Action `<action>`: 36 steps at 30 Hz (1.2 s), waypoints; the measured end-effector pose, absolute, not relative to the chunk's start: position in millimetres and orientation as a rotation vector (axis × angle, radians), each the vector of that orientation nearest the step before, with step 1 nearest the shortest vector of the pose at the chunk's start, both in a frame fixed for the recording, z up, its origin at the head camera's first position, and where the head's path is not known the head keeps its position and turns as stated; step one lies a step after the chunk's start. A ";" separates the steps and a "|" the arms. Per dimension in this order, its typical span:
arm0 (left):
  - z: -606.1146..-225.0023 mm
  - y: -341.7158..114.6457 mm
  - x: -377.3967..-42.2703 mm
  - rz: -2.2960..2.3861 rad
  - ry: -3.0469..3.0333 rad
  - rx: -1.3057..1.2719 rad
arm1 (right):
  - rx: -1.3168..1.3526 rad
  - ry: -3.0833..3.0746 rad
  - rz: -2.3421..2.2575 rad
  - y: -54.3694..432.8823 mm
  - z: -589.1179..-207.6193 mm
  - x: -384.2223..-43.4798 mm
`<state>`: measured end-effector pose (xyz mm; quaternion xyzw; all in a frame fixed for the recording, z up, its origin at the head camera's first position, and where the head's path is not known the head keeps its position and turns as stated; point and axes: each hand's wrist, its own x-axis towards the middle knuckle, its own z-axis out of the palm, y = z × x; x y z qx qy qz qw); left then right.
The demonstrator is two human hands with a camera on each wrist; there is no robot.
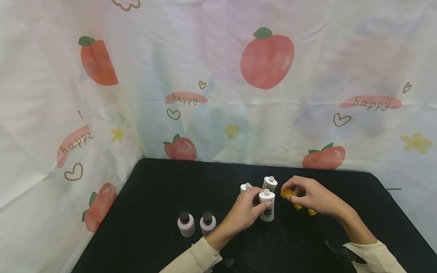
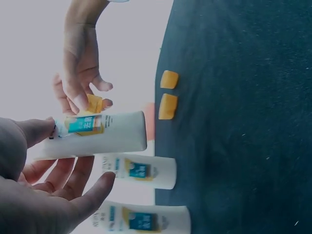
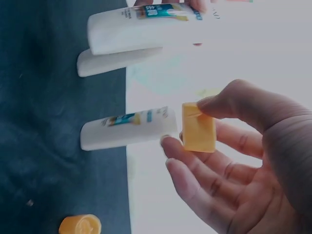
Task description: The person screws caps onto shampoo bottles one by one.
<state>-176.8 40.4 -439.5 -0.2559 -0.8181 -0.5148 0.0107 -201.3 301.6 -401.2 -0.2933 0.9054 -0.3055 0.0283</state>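
Note:
My left hand [image 1: 243,213] grips an uncapped white bottle [image 1: 267,212] with a blue and yellow label, seen close in the left wrist view. To its right, my right hand [image 1: 317,195] pinches a yellow-orange bottle cap [image 3: 200,130] between thumb and fingers, apart from the bottle's neck in the head view. Behind the held bottle stand two more white bottles without caps, one at the back [image 1: 270,182] and one partly hidden by the left hand [image 1: 244,187]. Two more yellow-orange caps, one nearer [image 1: 312,212] and one partly under the right hand [image 1: 298,207], lie on the table.
Two pale pink bottles with black caps, left [image 1: 186,227] and right [image 1: 208,226], stand left of my left forearm. Everything rests on a black-covered table [image 1: 153,189]. A printed fabric curtain [image 1: 218,68] rises along its back and left edges.

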 end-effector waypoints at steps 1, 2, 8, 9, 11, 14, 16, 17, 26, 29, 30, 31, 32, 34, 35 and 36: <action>-437.4 38.0 -176.5 -1.638 -2.542 -0.805 | -0.899 2.798 -0.958 299.8 -399.9 -201.3; -435.3 35.7 -176.5 -1.663 -2.533 -0.809 | -0.897 2.795 -0.976 298.3 -398.5 -201.6; -419.3 21.3 -177.2 -1.798 -2.507 -0.783 | -0.892 2.794 -1.086 287.2 -389.7 -202.1; -416.7 19.2 -177.6 -1.812 -2.497 -0.782 | -0.892 2.797 -1.102 285.3 -388.0 -201.8; -412.3 15.2 -178.5 -1.840 -2.473 -0.774 | -0.884 2.800 -1.129 281.8 -384.8 -201.3; -406.9 9.3 -180.1 -1.880 -2.442 -0.769 | -0.869 2.793 -1.171 277.6 -380.3 -201.3; -402.6 5.8 -180.8 -1.906 -2.436 -0.757 | -0.861 2.787 -1.195 275.4 -377.7 -202.2; -400.2 4.0 -181.0 -1.913 -2.439 -0.752 | -0.856 2.781 -1.209 274.4 -376.5 -202.8; -389.3 -6.0 -182.1 -1.988 -2.462 -0.736 | -0.844 2.703 -1.358 266.3 -368.5 -206.6; -389.7 -8.4 -182.7 -2.066 -2.431 -0.733 | -0.843 2.653 -1.422 264.0 -368.4 -207.0; -389.8 -9.2 -183.0 -2.083 -2.424 -0.728 | -0.845 2.632 -1.446 263.4 -368.8 -207.1; -389.9 -9.9 -183.2 -2.100 -2.416 -0.721 | -0.847 2.610 -1.470 262.8 -369.2 -207.3; -389.9 -10.7 -183.5 -2.110 -2.408 -0.716 | -0.852 2.590 -1.490 262.2 -369.5 -207.5; -389.6 -12.5 -184.0 -2.129 -2.394 -0.702 | -0.872 2.554 -1.524 260.8 -369.6 -208.0; -389.6 -13.4 -184.2 -2.130 -2.397 -0.689 | -0.884 2.542 -1.534 260.0 -369.3 -208.1; -389.5 -14.4 -184.4 -2.133 -2.400 -0.676 | -0.897 2.529 -1.544 259.1 -368.8 -208.3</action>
